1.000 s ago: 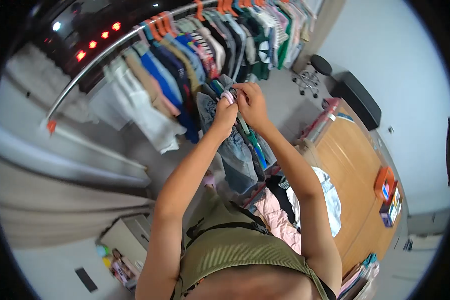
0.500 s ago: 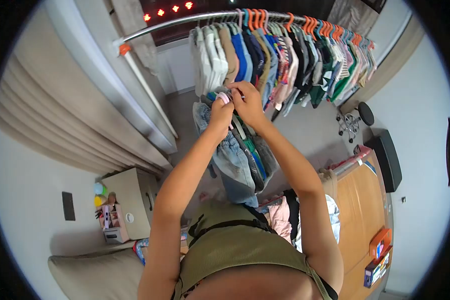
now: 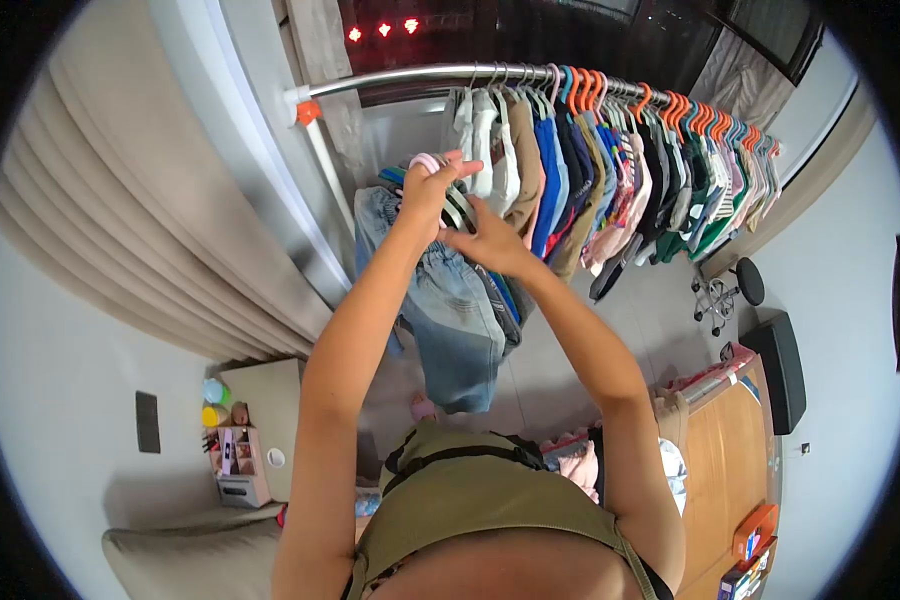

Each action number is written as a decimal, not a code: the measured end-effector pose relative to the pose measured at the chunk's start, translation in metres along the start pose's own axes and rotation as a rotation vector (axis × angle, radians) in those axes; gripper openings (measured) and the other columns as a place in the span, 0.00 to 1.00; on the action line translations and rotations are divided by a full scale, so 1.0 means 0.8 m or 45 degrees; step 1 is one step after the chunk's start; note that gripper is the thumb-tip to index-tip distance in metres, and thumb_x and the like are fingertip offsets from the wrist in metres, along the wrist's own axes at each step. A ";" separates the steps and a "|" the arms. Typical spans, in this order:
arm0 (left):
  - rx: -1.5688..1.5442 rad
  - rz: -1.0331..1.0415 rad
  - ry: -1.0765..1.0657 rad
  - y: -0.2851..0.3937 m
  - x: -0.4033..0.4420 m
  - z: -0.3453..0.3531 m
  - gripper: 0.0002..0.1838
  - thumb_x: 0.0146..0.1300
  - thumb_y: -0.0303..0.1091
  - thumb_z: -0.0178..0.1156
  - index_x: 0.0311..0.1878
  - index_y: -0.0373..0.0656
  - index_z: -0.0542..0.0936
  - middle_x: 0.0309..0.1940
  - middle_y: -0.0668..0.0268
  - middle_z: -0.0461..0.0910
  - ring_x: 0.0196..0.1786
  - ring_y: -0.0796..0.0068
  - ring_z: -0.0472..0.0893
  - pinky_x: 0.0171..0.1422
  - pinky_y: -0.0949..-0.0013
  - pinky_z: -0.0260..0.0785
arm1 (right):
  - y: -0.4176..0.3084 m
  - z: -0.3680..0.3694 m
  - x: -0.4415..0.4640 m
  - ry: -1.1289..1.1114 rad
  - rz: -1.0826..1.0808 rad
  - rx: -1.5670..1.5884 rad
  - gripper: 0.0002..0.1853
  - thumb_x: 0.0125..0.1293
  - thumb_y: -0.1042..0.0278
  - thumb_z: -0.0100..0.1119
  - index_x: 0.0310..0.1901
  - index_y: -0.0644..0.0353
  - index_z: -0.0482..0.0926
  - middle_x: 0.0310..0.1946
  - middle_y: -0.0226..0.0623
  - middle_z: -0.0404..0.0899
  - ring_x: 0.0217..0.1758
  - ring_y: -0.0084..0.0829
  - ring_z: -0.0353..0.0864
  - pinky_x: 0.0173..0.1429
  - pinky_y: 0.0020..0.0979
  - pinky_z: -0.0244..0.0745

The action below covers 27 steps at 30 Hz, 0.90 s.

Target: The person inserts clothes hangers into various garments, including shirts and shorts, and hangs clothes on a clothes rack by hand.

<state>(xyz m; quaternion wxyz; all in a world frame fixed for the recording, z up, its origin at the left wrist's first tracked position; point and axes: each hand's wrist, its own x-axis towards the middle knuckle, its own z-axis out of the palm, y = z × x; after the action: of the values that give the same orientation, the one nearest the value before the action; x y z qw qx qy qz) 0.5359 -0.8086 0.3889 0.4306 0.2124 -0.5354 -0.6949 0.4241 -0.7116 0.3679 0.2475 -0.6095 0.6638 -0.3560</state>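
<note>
My left hand (image 3: 426,200) is closed around the tops of several clothes hangers (image 3: 428,161), a pale pink one among them. Blue jeans (image 3: 455,325) hang nearest to me in this bunch, with grey, green and blue garments (image 3: 505,300) behind them. My right hand (image 3: 492,243) is at the right side of the bunch, thumb and fingers apart, against the hangers or the upper edge of the clothes. Whether it grips anything there cannot be made out. Just beyond my hands, white garments (image 3: 504,165) hang on the metal clothes rail (image 3: 410,77).
Many garments on orange, blue and pale hangers fill the rail to the right. A white post (image 3: 332,165) supports its left end beside beige curtains (image 3: 140,200). A wooden surface (image 3: 715,440) lies at the right, a cabinet (image 3: 270,400) at the left, and a wheeled stool (image 3: 715,300) farther back.
My view has shifted, so the rail appears farther right and lower. The held clothes have moved left relative to the rail. My right hand has come down from the hanger tops and its fingers have spread.
</note>
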 end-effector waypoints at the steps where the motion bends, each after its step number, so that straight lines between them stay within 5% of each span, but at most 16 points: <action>1: 0.027 0.036 -0.032 0.005 0.017 -0.006 0.22 0.68 0.31 0.51 0.61 0.28 0.65 0.53 0.47 0.79 0.60 0.62 0.75 0.69 0.64 0.60 | 0.006 0.015 0.015 0.144 -0.128 -0.191 0.56 0.48 0.37 0.67 0.67 0.76 0.56 0.54 0.65 0.73 0.58 0.52 0.76 0.60 0.41 0.71; 12: -0.092 0.125 -0.189 0.037 0.182 -0.057 0.17 0.66 0.27 0.52 0.55 0.28 0.68 0.49 0.48 0.81 0.58 0.66 0.78 0.70 0.65 0.56 | -0.021 0.025 0.195 0.546 -0.024 -0.271 0.49 0.44 0.47 0.69 0.66 0.66 0.60 0.42 0.55 0.80 0.47 0.52 0.80 0.49 0.46 0.75; 16: 0.059 0.108 -0.292 0.043 0.220 -0.061 0.20 0.68 0.31 0.53 0.60 0.30 0.70 0.54 0.50 0.80 0.60 0.66 0.75 0.68 0.65 0.61 | 0.008 0.005 0.263 0.502 -0.016 0.098 0.50 0.41 0.51 0.72 0.67 0.62 0.61 0.45 0.49 0.81 0.50 0.46 0.81 0.54 0.41 0.74; 21: 0.016 0.078 -0.290 0.041 0.262 -0.055 0.20 0.65 0.31 0.56 0.57 0.30 0.72 0.49 0.53 0.82 0.58 0.65 0.78 0.71 0.65 0.56 | 0.060 0.007 0.334 0.504 -0.059 0.233 0.56 0.39 0.49 0.74 0.67 0.73 0.58 0.56 0.62 0.74 0.60 0.52 0.75 0.63 0.38 0.69; 27: 0.044 0.075 -0.287 0.043 0.305 -0.059 0.21 0.64 0.30 0.57 0.56 0.27 0.71 0.49 0.51 0.82 0.59 0.65 0.78 0.69 0.66 0.60 | 0.027 -0.015 0.337 0.530 0.031 0.213 0.55 0.39 0.47 0.75 0.65 0.74 0.61 0.55 0.62 0.75 0.60 0.49 0.76 0.63 0.38 0.69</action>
<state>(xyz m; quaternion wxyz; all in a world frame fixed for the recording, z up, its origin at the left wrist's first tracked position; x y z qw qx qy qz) 0.4532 -1.0383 0.4451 0.3842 0.1246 -0.5981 -0.6922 0.3656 -0.9751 0.3872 0.1591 -0.4924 0.6759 -0.5247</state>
